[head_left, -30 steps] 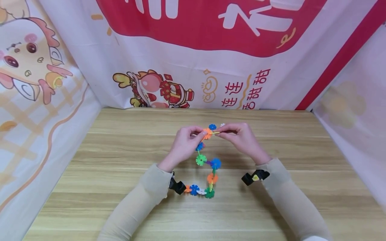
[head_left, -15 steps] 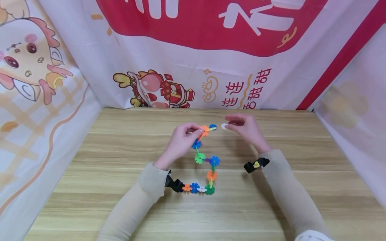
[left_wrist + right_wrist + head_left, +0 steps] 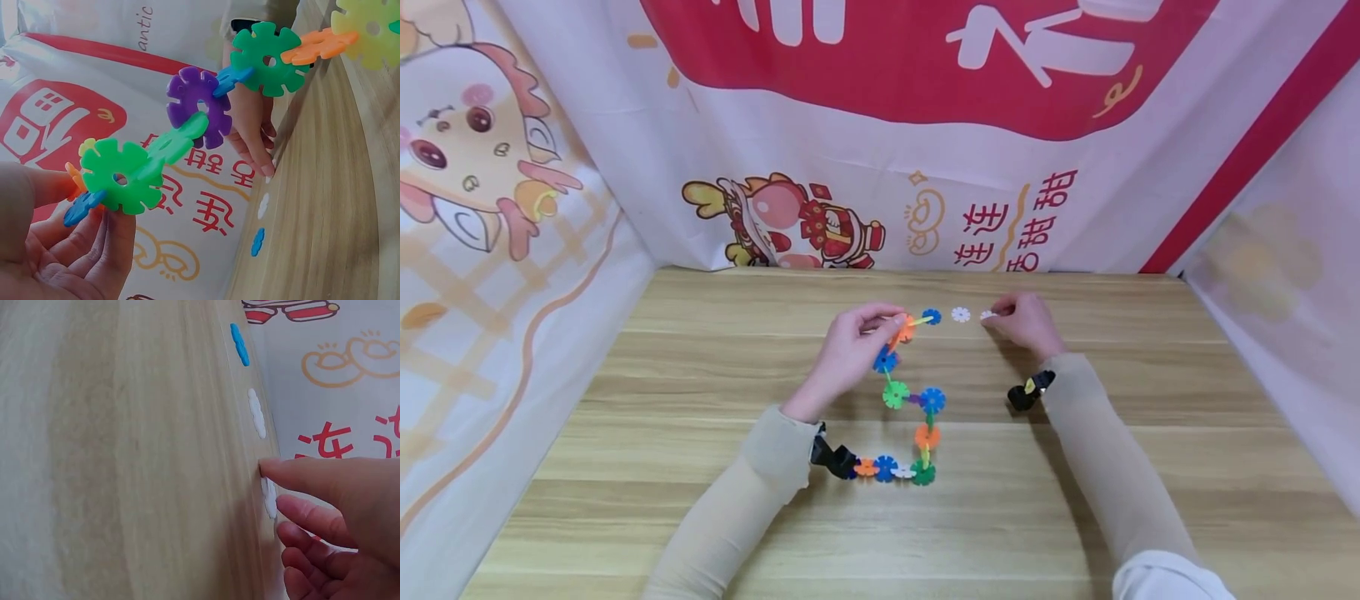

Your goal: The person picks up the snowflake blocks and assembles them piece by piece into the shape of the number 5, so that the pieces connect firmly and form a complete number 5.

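Note:
In the head view my left hand point(image 3: 853, 354) pinches the upper end of a long chain of plastic snowflake discs, at an orange disc point(image 3: 907, 328) with a yellow disc point(image 3: 921, 320) joined edge-on. The chain hangs down through green point(image 3: 896, 395), blue and orange discs. The left wrist view shows a green disc point(image 3: 122, 177) near my fingers and a purple disc point(image 3: 199, 107) farther along. My right hand point(image 3: 1028, 323) is at the back of the table, thumb and forefinger at the edges of a white snowflake disc point(image 3: 269, 499) on the wood.
A loose white disc point(image 3: 960, 314) and a loose blue disc point(image 3: 932, 317) lie in a row left of my right hand, by the back edge of the wooden table point(image 3: 1112, 467). Printed cloth point(image 3: 880, 142) stands behind the table and at both sides.
My right hand has let go of the yellow disc, which stays joined to the orange one. It has moved right to the white disc. My left hand has shifted slightly left with the chain.

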`<action>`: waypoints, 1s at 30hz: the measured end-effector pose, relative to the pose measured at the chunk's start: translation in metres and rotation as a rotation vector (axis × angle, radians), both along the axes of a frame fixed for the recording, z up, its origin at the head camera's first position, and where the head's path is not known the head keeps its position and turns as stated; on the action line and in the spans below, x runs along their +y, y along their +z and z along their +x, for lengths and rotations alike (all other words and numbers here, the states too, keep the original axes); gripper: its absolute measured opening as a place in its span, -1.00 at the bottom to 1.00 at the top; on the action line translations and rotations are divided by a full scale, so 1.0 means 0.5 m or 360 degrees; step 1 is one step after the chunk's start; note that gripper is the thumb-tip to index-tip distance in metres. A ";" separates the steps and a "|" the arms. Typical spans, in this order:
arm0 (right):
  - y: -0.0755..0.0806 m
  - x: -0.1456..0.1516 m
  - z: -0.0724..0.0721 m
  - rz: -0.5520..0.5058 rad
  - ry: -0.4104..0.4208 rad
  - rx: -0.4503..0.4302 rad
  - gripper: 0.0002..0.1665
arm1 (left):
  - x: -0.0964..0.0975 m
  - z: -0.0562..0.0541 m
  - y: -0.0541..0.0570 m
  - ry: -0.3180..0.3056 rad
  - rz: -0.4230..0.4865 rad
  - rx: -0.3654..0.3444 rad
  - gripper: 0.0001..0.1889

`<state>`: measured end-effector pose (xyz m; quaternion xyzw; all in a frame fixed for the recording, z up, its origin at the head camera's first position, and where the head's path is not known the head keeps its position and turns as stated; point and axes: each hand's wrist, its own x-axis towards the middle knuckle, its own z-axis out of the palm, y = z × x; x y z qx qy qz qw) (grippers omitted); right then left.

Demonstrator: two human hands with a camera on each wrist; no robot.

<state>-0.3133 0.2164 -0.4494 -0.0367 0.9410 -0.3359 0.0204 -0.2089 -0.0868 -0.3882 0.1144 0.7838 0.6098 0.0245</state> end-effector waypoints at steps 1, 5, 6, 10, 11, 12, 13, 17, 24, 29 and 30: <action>-0.003 0.002 -0.001 -0.0001 0.0005 -0.0002 -0.59 | 0.001 0.000 0.001 0.0005 -0.0011 0.0003 -0.70; -0.010 0.007 0.002 -0.0109 0.0016 -0.0038 -0.63 | 0.003 0.000 0.003 -0.0003 -0.0025 -0.0014 -0.68; -0.009 0.007 0.005 -0.0146 0.0019 -0.0048 -0.64 | 0.003 0.000 0.003 -0.0009 -0.0034 -0.0013 -0.67; 0.008 -0.004 0.031 -0.0372 -0.0012 -0.0132 -0.65 | 0.002 -0.001 0.003 -0.0046 -0.0053 -0.0029 -0.65; 0.016 -0.009 0.040 -0.0418 -0.0019 -0.0143 -0.64 | 0.002 -0.001 0.003 -0.0052 -0.0059 -0.0032 -0.64; 0.024 -0.014 0.048 -0.0465 -0.0023 -0.0148 -0.63 | 0.002 -0.001 0.003 -0.0055 -0.0064 -0.0036 -0.63; 0.033 -0.020 0.057 -0.0512 -0.0024 -0.0145 -0.63 | 0.002 -0.001 0.003 -0.0057 -0.0067 -0.0044 -0.62; 0.072 -0.045 0.090 -0.0711 0.0033 -0.0087 -0.59 | 0.001 0.000 0.004 -0.0059 -0.0071 -0.0050 -0.61; 0.107 -0.084 0.139 -0.1169 0.0134 -0.0054 -0.66 | 0.001 0.000 0.002 -0.0048 -0.0055 -0.0029 -0.69; 0.112 -0.103 0.161 -0.1339 0.0175 -0.0076 -0.70 | 0.002 0.001 0.001 -0.0044 -0.0061 -0.0009 -0.71; 0.113 -0.106 0.165 -0.1351 0.0172 -0.0087 -0.71 | 0.002 0.001 0.001 -0.0043 -0.0063 -0.0009 -0.71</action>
